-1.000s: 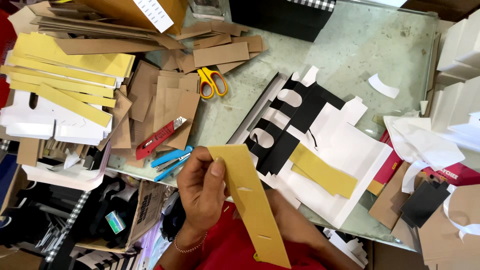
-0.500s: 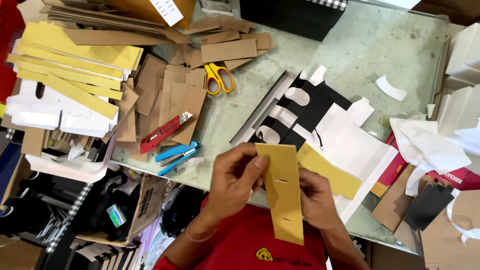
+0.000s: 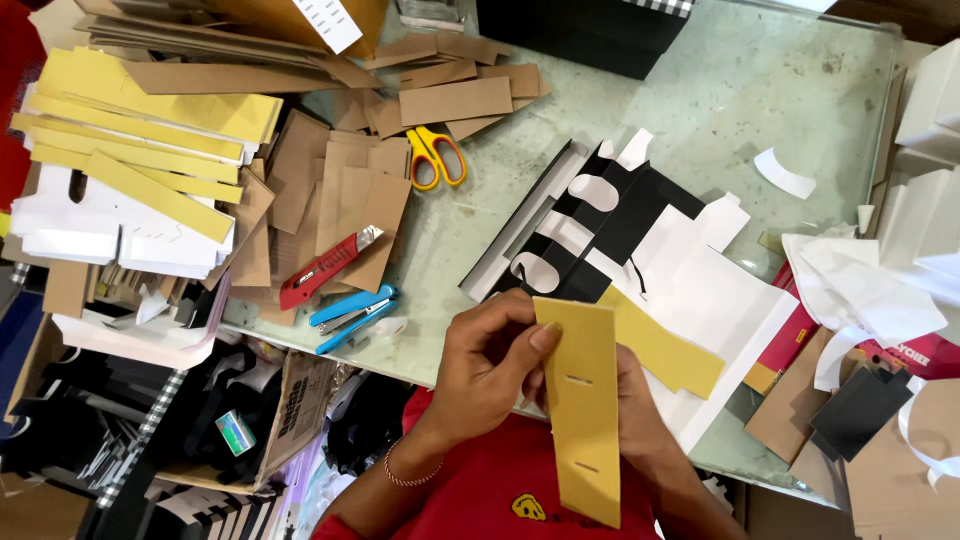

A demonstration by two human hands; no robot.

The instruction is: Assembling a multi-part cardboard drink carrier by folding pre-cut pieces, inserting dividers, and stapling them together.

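While the left hand [image 3: 490, 365] pinches the yellow card strip [image 3: 582, 405] by its top edge, the right hand [image 3: 632, 405] grips it from behind, steadying it upright just below the black-and-white bag [image 3: 620, 225]; yellow scissors [image 3: 436, 155] lie beyond.

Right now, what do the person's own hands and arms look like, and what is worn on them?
Both hands are bare, no gloves. The left hand has a thin beaded bracelet around its wrist, and its forearm is uncovered. The right hand is mostly hidden, with no ring or watch visible. A red shirt with a small yellow print covers the torso.
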